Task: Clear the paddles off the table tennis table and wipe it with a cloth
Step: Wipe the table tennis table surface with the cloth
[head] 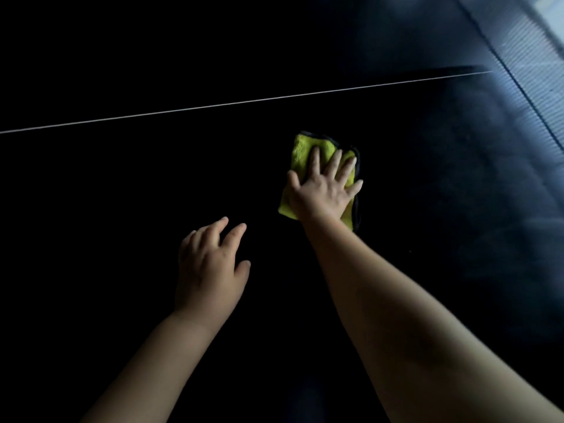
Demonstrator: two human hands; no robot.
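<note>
Found the right hand [323, 190] laid palm-down on the cloth [300, 148], fingers straight and spread, thumb out to the left, pressing rather than gripping. Traced its forearm in from the lower right corner, stretched well forward and nearly straight. Located the cloth flat on the dark table [122, 193], right of centre and on the near side of the white line [244, 102]. Recorded it as yellow-green with a dark bound edge, apparently folded. Found the left hand [210, 270] nearer the camera and apart from the cloth, back uppermost, fingers loose, slightly bent and fanned, holding nothing. Could not establish whether its fingertips touch the table or hang just above it. Noted the middle and lower part of the cloth covered by the right hand and wrist, leaving only the far corner, the left edge and the right border visible. Noted both forearms cut off by the bottom edge. Could not make out the table's edges in the heavy darkness. Marked a pale ribbed band [525, 56] at the upper right as too blurred to identify. Counted two hands, one cloth, one white line.
</note>
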